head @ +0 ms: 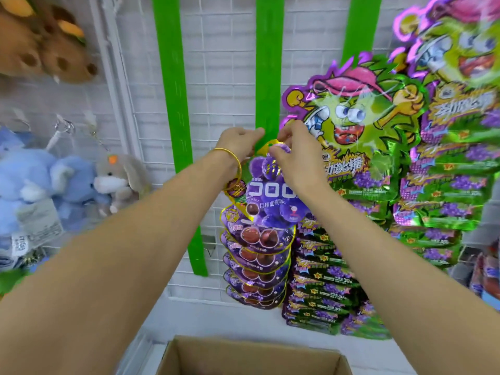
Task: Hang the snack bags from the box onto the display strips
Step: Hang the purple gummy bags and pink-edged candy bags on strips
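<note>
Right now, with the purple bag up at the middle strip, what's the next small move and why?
Probably ease the top of the purple bag onto the middle green strip, just above the hung purple bags. The right hand pinches that top against the strip, the left hand sits beside it at the strip's edge, and the bag seems not yet hooked.

Purple grape-printed snack bag [272, 197] (yellow-edged), bright green display strips [173, 85], white wire grid [224, 63], brown box [253, 357].
</note>
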A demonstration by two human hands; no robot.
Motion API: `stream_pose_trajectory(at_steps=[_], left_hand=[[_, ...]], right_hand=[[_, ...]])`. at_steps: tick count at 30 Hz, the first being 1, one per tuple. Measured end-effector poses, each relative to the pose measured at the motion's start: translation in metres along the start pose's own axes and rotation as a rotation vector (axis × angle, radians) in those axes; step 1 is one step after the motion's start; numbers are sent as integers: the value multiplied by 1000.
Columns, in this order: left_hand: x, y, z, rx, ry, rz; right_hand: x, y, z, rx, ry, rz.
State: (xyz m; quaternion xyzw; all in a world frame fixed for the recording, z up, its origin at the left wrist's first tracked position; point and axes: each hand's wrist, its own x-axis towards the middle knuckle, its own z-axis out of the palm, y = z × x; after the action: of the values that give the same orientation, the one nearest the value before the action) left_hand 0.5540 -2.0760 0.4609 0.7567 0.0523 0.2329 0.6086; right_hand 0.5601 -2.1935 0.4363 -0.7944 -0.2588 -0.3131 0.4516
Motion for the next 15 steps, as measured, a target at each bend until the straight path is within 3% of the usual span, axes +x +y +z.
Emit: stream_pose_trajectory(at_steps=[6, 15], left_hand=[[7, 4, 0, 120, -43, 22], [9, -1, 2, 23, -32, 59]], right_hand=[[17, 9, 9, -53, -34, 9], [17, 5, 12, -121, -9, -57]])
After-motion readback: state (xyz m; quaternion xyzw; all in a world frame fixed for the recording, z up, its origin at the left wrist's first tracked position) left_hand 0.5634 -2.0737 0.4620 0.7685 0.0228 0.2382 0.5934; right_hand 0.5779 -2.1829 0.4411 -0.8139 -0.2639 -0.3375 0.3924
